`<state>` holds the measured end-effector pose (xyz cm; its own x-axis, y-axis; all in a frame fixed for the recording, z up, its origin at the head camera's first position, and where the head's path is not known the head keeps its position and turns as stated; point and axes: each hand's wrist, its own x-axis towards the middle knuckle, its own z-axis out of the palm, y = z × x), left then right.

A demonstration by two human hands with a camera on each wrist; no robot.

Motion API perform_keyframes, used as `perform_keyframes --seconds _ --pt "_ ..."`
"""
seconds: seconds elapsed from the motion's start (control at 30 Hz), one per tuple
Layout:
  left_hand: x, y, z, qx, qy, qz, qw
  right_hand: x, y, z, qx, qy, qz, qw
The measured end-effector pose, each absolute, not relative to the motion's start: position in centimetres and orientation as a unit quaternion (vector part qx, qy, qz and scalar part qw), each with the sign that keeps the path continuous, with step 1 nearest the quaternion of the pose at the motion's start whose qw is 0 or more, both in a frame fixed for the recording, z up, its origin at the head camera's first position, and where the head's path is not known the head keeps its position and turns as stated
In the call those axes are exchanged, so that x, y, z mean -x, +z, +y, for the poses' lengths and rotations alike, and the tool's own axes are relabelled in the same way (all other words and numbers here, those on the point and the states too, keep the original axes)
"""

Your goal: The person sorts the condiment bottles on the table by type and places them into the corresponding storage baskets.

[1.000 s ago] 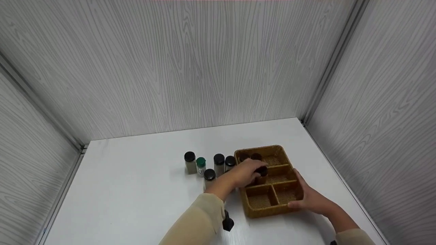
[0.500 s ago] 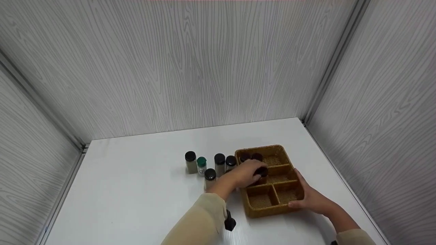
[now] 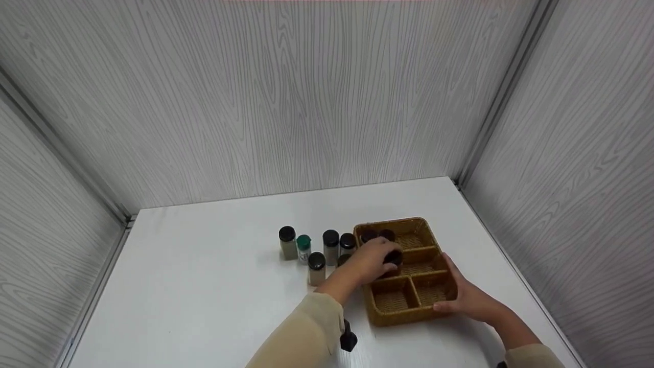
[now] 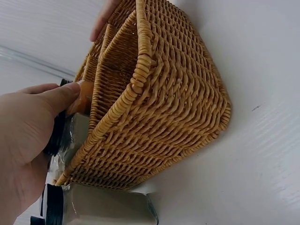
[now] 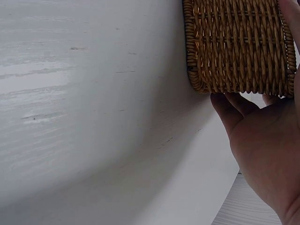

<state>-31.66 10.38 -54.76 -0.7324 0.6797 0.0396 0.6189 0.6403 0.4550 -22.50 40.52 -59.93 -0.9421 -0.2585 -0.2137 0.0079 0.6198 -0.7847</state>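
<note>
A brown wicker basket point(image 3: 403, 319) with several compartments sits on the right part of the table. My left hand point(image 3: 369, 261) reaches over its left rim and grips a black-capped spice jar point(image 3: 393, 257) in the middle row. In the left wrist view, orange contents of that jar point(image 4: 84, 97) show beside the thumb, with a greyish jar point(image 4: 75, 136) next to it under the fingers. My right hand point(image 3: 467, 299) holds the basket's near right corner, thumb on the front wall and fingers along the right side. The right wrist view shows this hand point(image 5: 267, 145) against the woven wall.
Two black-capped jars, one point(image 3: 369, 236) beside another point(image 3: 387, 235), stand in the back compartment. Left of the basket are a green-capped jar point(image 3: 304, 249) and several black-capped ones, including a pale jar point(image 3: 317, 271) near my left forearm. Grooved grey panels point(image 3: 306, 102) enclose the table.
Both hands keep their holds on the jar and the basket. The left hand has barely shifted, and the whole head view has slid slightly.
</note>
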Motion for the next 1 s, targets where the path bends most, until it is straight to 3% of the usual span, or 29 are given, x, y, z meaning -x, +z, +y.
perform_keyframes --seconds 0.47,1.0 --pt "31.1 -54.7 10.1 -0.354 0.224 0.906 0.061 22.3 -59.5 40.2 0.059 -0.431 0.885 0.166" --pt "29.9 -53.1 9.1 -0.326 0.235 0.916 0.002 22.5 -59.7 40.2 0.06 -0.432 0.884 0.167"
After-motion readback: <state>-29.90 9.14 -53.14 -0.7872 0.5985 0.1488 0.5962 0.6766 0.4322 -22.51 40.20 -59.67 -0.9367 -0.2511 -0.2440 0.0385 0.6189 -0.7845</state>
